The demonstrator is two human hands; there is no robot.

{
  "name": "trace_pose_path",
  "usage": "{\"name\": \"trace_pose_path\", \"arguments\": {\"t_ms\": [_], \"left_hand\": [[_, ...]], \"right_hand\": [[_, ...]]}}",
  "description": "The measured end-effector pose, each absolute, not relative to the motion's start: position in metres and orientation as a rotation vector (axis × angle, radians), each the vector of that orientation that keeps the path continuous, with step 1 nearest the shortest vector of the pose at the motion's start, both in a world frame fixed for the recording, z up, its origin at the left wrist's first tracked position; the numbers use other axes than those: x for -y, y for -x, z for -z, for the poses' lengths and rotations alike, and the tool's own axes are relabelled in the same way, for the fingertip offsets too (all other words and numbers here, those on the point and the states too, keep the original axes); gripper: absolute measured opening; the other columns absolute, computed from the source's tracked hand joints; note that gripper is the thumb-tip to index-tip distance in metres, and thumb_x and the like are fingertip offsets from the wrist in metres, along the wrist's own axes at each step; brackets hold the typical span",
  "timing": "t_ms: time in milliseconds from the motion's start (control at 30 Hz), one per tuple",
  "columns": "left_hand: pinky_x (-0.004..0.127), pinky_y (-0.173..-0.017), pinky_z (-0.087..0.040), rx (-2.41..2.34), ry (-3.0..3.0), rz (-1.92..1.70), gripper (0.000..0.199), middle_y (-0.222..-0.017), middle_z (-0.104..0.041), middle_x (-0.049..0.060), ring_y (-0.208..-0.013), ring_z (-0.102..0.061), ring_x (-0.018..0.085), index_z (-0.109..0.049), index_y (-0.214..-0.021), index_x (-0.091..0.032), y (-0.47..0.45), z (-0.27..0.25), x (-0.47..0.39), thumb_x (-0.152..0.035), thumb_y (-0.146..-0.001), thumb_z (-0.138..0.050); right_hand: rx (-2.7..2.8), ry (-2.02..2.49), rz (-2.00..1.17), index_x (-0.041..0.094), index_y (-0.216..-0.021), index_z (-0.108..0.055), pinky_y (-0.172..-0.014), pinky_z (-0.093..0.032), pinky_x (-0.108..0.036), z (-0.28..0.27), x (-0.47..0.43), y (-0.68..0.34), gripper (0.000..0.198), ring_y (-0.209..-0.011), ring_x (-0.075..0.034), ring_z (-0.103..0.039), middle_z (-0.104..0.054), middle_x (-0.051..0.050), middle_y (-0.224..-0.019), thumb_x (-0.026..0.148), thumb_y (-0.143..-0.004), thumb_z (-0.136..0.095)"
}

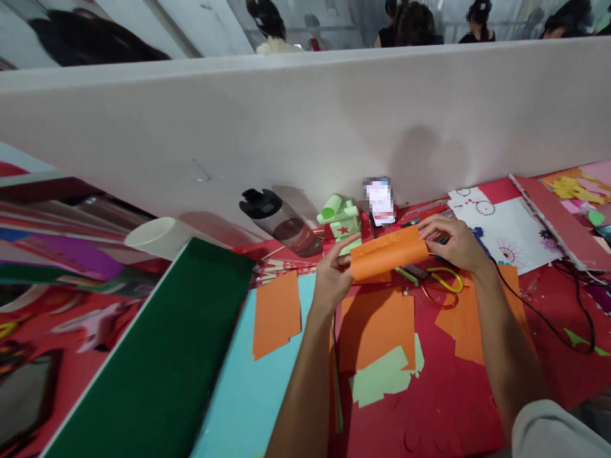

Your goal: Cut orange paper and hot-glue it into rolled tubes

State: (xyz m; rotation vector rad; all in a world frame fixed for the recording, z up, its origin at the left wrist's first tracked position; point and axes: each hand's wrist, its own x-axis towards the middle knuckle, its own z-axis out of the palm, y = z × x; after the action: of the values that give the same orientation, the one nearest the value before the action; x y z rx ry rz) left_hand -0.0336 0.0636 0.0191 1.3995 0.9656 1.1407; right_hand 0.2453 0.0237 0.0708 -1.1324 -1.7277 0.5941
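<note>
An orange sheet of paper, curled into a loose roll, is held up above the red table between both hands. My left hand grips its left end, thumb and fingers closed on the edge. At the right end, the fingers of my right hand pinch the upper edge. Below the roll lie flat orange sheets and pale green paper scraps. Scissors with red and yellow handles rest near my right wrist. Behind my left hand stands a small light green paper model with a red star piece.
A dark green board slants along the left, beside a light blue sheet. A lidded bottle and a phone lean near the white partition. A black cable crosses the right side. People are beyond the partition.
</note>
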Motion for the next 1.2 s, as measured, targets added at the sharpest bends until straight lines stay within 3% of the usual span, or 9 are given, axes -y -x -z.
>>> {"name": "trace_pose_path", "arguments": {"t_ms": [200,367,467,567,667,900,1200], "left_hand": [[0.016,-0.050,-0.040,-0.993,-1.484,-1.187,0.066,-0.054,-0.051,-0.009,-0.048,-0.044,0.007,-0.068,-0.134,-0.018,0.033,-0.022,-0.061,-0.013,-0.067,-0.068],[0.017,-0.052,-0.044,-0.976,-1.528,-1.191,0.062,-0.060,-0.061,-0.006,-0.051,-0.049,0.007,-0.069,-0.130,-0.016,0.034,-0.025,-0.060,-0.014,-0.068,-0.067],[0.017,-0.051,-0.044,-0.960,-1.547,-1.169,0.061,-0.063,-0.065,-0.003,-0.053,-0.055,0.009,-0.070,-0.129,-0.015,0.034,-0.026,-0.060,-0.014,-0.068,-0.068],[0.018,-0.054,-0.049,-0.929,-1.526,-1.114,0.064,-0.070,-0.071,0.001,-0.063,-0.065,0.014,-0.068,-0.132,-0.015,0.033,-0.023,-0.061,-0.016,-0.068,-0.071],[0.020,-0.061,-0.054,-0.912,-1.527,-1.066,0.067,-0.075,-0.074,0.003,-0.071,-0.070,0.016,-0.066,-0.135,-0.014,0.031,-0.019,-0.062,-0.018,-0.069,-0.075],[0.018,-0.061,-0.051,-0.914,-1.580,-1.034,0.067,-0.072,-0.072,0.000,-0.067,-0.066,0.013,-0.065,-0.138,-0.015,0.028,-0.017,-0.062,-0.016,-0.071,-0.071],[0.020,-0.062,-0.052,-0.905,-1.558,-1.003,0.066,-0.074,-0.074,0.001,-0.069,-0.067,0.014,-0.066,-0.137,-0.014,0.025,-0.017,-0.064,-0.015,-0.070,-0.069]], "right_hand": [[1.569,1.130,-0.716,0.023,-0.079,-0.065,-0.080,-0.057,-0.037,-0.055,-0.030,-0.246,0.006,-0.095,-0.021,-0.072,-0.077,-0.006,-0.108,0.022,-0.081,-0.071],[1.417,1.047,-0.909,0.024,-0.084,-0.050,-0.075,-0.057,-0.032,-0.047,-0.033,-0.244,0.025,-0.093,-0.020,-0.073,-0.076,-0.005,-0.105,0.024,-0.078,-0.075],[1.359,0.927,-1.133,0.027,-0.104,-0.051,-0.078,-0.059,-0.031,-0.046,-0.031,-0.242,0.042,-0.096,-0.020,-0.074,-0.076,-0.003,-0.106,0.026,-0.076,-0.082],[1.403,0.875,-1.313,0.032,-0.138,-0.046,-0.084,-0.061,-0.036,-0.047,-0.029,-0.240,0.078,-0.097,-0.022,-0.075,-0.076,-0.004,-0.109,0.029,-0.073,-0.088],[1.482,0.850,-1.372,0.032,-0.152,-0.040,-0.089,-0.062,-0.039,-0.047,-0.027,-0.238,0.095,-0.098,-0.023,-0.075,-0.075,-0.005,-0.113,0.032,-0.072,-0.090],[1.445,0.801,-1.439,0.030,-0.150,-0.049,-0.096,-0.062,-0.044,-0.040,-0.028,-0.237,0.093,-0.117,-0.029,-0.071,-0.071,-0.011,-0.132,0.027,-0.068,-0.093],[1.429,0.795,-1.506,0.029,-0.145,-0.057,-0.093,-0.064,-0.045,-0.035,-0.030,-0.240,0.080,-0.125,-0.032,-0.068,-0.070,-0.014,-0.138,0.034,-0.072,-0.091]]}}
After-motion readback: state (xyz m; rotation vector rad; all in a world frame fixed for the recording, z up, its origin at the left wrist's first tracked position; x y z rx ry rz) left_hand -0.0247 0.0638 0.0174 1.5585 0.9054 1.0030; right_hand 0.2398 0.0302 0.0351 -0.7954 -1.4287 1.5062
